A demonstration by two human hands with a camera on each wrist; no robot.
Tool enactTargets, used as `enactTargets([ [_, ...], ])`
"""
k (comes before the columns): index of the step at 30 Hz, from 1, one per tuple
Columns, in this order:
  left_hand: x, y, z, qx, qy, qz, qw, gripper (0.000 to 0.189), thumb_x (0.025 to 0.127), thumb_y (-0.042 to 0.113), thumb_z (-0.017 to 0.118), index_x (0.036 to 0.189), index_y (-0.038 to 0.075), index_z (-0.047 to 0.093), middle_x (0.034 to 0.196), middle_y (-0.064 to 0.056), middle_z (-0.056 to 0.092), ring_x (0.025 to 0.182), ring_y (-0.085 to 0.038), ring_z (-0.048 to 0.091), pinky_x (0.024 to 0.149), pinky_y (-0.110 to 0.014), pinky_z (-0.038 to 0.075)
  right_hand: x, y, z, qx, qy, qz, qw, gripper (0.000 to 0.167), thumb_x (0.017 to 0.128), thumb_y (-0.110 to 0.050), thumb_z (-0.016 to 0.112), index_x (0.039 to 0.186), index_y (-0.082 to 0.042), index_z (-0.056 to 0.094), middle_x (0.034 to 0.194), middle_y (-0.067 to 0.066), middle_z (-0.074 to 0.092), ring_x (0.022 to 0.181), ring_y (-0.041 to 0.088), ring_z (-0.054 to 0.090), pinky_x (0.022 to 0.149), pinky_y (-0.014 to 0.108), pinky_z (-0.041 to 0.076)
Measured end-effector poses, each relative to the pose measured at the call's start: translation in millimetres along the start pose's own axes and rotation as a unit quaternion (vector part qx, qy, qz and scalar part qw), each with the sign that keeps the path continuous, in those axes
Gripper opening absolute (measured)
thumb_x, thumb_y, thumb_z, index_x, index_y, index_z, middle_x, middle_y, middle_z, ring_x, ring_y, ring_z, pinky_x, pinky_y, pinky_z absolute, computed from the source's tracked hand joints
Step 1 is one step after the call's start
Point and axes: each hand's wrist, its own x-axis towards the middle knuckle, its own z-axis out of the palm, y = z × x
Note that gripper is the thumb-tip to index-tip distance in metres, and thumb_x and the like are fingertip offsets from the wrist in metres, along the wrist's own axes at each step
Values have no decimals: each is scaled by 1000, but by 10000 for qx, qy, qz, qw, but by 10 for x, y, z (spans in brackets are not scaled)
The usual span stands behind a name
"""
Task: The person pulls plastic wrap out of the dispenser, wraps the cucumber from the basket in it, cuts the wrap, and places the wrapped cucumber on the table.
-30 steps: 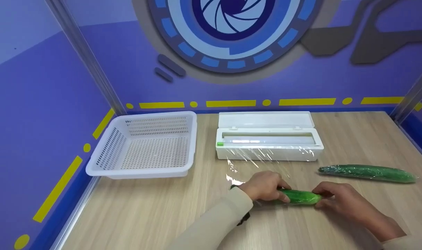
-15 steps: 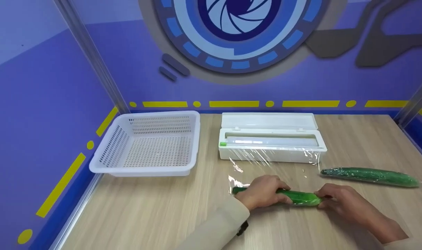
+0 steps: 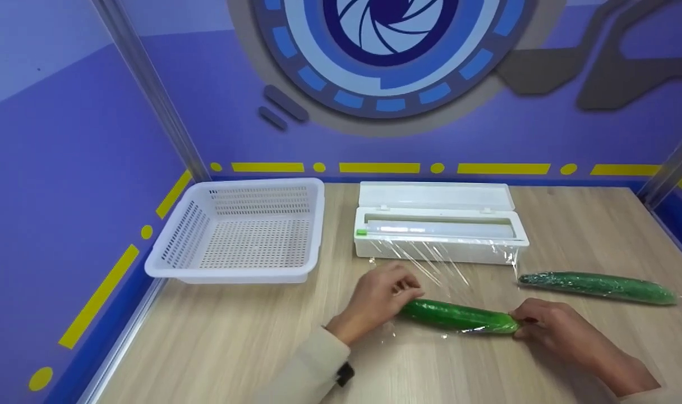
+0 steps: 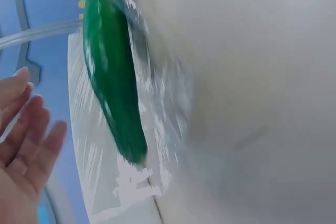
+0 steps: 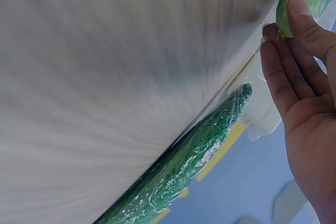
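Note:
A green cucumber (image 3: 459, 316) lies on clear plastic wrap (image 3: 439, 275) that runs out from the white dispenser box (image 3: 442, 249). My right hand (image 3: 565, 331) pinches the cucumber's pale right end between thumb and fingers, which the right wrist view shows closely. Near the dark left end is my left hand (image 3: 377, 297). In the left wrist view its fingers (image 4: 37, 140) are relaxed and stand apart from the cucumber, holding nothing. Film folds over one side of the cucumber there. Behind my right hand lies a second cucumber (image 3: 599, 285), wrapped in film.
A white perforated basket (image 3: 234, 275) stands at the left of the wooden table (image 3: 206, 342). The dispenser's lid (image 3: 435, 195) is raised, with the wrap roll (image 3: 439, 228) showing inside. Blue-purple walls (image 3: 206, 112) rise behind and at the left.
My left hand has let go of the cucumber's middle and moved left and slightly back, uncovering more of it. My right hand stays at the right end. The view has shifted slightly.

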Motion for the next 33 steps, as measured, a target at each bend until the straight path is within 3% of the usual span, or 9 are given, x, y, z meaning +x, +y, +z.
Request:
enactTargets([
  [3,-183,-75,-135,-123,-322,-162,9993,11,93,21,83,95,12,76,92,8,71,82,2,60,76,-17,53,7,-4,-3,-45,-60,3,10000,34,72,1,93,97,-15,76,91,-10,71,82,1,62,71,14,49],
  [9,-452,-267,-283,107,-1648,-648,9841,14,86,24,90,95,18,81,89,16,68,79,3,57,74,-16,48,23,-16,-18,-148,-211,71,9996,34,73,1,93,97,-15,76,92,-9,72,83,1,63,69,23,54],
  [13,-528,-345,-348,488,-2070,-625,9751,26,79,28,95,100,20,82,94,14,66,83,0,60,77,-17,47,35,-15,-30,-118,-341,87,9993,33,74,2,92,98,-14,75,93,-8,72,84,1,63,69,26,56],
  [16,-529,-390,-365,675,-2262,-520,9703,25,80,27,94,102,21,83,94,13,63,83,0,58,76,-16,45,36,-14,-34,-114,-325,35,9994,34,73,3,92,98,-14,75,93,-8,71,84,1,63,69,25,56],
  [21,-522,-439,-334,969,-2258,-506,9680,9,87,26,88,93,21,83,89,14,58,81,2,53,74,-16,44,45,-26,-42,-163,-402,112,9990,33,74,2,92,99,-14,75,93,-7,72,85,2,64,70,28,57],
  [25,-551,-442,-303,1093,-2117,-379,9705,8,93,26,83,89,21,78,92,14,56,81,2,52,75,-18,46,58,-48,-53,-145,-614,348,9974,31,78,-1,91,101,-15,75,96,-6,73,88,2,65,72,31,59],
  [29,-590,-438,-306,604,-1768,-349,9818,8,97,18,80,91,18,74,98,12,58,85,1,55,78,-19,50,53,-50,-49,-183,-547,230,9981,31,77,0,91,100,-15,75,95,-7,73,87,3,66,71,31,59],
  [33,-600,-442,-320,5,-1204,-256,9924,11,92,4,79,91,12,72,96,7,66,84,-2,59,78,-18,52,43,-27,-39,-245,-297,-23,9993,35,73,3,92,97,-14,74,94,-4,74,86,5,67,69,30,59],
])
